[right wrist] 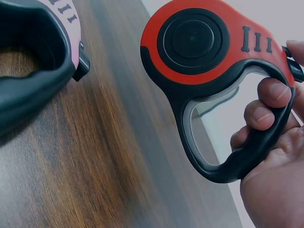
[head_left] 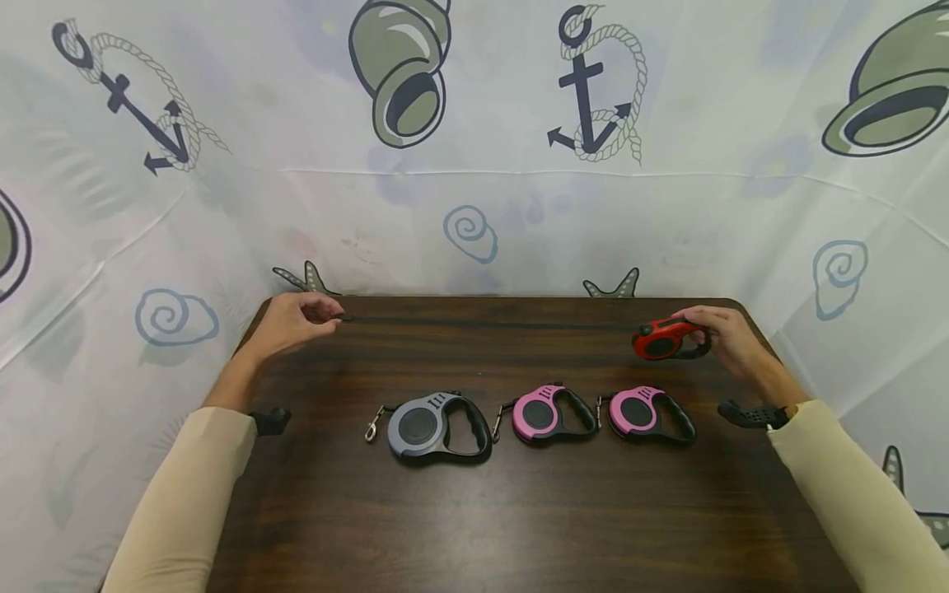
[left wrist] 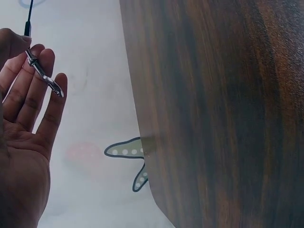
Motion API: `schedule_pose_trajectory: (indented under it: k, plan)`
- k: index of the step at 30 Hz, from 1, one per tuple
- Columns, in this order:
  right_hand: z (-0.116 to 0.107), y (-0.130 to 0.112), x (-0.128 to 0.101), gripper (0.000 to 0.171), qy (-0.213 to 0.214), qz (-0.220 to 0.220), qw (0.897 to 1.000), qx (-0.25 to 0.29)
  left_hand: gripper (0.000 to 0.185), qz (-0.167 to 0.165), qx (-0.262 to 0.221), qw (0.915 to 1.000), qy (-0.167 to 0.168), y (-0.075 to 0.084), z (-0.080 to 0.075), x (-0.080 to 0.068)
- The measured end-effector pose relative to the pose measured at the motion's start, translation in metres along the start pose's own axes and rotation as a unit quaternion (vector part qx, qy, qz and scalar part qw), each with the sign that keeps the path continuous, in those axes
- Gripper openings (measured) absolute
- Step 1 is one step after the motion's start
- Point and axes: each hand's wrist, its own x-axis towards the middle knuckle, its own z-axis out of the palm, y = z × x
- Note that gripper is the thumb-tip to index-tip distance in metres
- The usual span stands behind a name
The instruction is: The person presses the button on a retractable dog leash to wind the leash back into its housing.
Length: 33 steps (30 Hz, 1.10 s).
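Observation:
My right hand [head_left: 726, 336] grips the black handle of a red retractable dog leash [head_left: 658, 339], fingers curled through its loop in the right wrist view. The black cord [head_left: 482, 323] runs out of the leash, stretched straight across the far part of the table to my left hand [head_left: 292, 323]. There the thumb and index finger pinch the cord's end, just above the metal snap clip [left wrist: 45, 76]. In the left wrist view the clip hangs against the other fingers, which are partly extended. Both hands are raised above the table.
On the brown wooden table [head_left: 474, 527] lie a grey retractable leash [head_left: 418, 427], a pink one [head_left: 535, 414] and another pink one [head_left: 633, 412], in a row in front of the cord. A printed white curtain [head_left: 519, 222] hangs behind and beside the table.

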Motion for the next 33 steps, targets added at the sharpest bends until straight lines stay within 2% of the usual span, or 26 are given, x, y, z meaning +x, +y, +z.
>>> schedule_pose_trajectory:
  k: [13, 26, 33]
  plan:
    - [0.012, 0.001, 0.003, 0.029, -0.007, 0.007, 0.999, -0.040, 0.017, 0.015, 0.010, 0.9998, -0.001, 0.010, 0.003, 0.004]
    - [0.025, -0.005, 0.004, 0.028, -0.023, 0.000, 0.999, -0.049, 0.017, 0.021, 0.009, 0.9997, -0.007, 0.014, 0.010, 0.008]
    - [0.030, -0.005, 0.006, 0.028, -0.035, -0.009, 0.998, -0.050, 0.016, 0.043, 0.005, 0.9990, -0.010, 0.018, 0.015, 0.011]
